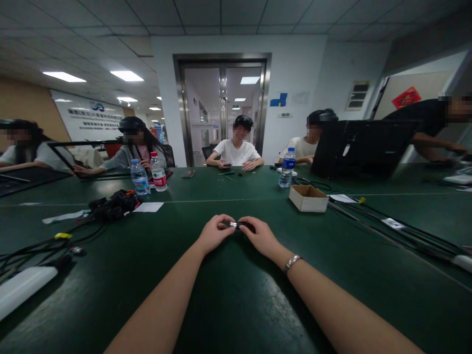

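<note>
Near the middle of the green table [221, 275], a small shiny metallic piece [233, 224] with a dark part beside it is held between both hands. My left hand [217, 232] pinches the metallic piece from the left. From the right, my right hand [259, 234] has its fingers closed on the dark part [239, 225]. The two parts lie end to end, and whether they are joined is too small to tell. A silver bracelet [293, 263] is on the right wrist.
An open cardboard box [309, 198] and a water bottle [287, 167] stand right of centre. Black cables [405, 231] run along the right. Two bottles [159, 172], black gear [114, 205] and a white power strip [27, 290] are at left. Several people sit across the table.
</note>
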### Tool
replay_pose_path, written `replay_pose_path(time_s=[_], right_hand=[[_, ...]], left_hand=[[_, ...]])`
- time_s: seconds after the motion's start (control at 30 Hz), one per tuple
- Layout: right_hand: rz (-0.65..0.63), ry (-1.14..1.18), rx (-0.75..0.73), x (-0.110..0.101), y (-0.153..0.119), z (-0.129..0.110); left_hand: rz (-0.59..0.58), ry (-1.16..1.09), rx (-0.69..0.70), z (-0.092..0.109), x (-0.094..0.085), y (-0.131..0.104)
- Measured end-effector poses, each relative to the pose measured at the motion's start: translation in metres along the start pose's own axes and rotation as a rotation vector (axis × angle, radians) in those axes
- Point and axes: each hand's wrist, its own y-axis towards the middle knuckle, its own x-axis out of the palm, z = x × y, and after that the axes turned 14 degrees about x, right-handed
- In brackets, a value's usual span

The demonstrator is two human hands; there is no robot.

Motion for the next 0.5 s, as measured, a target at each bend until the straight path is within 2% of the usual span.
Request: replay_pose_path(time_s=[0.13,0.3,0.5], right_hand=[[-0.001,-0.005,-0.012,0.001,0.0,0.0],[0.009,-0.005,-0.009,0.001,0.0,0.0],[0.007,0.01,-0.008,-0.001,-0.001,-0.002]], left_hand=[[0.026,0.09,-0.024,0.007,0.0,-0.001],[-0.023,0.261,-0.025,0.005,0.0,0.001],[-0.012,0.11,0.015,-0.003,0.003,0.001]])
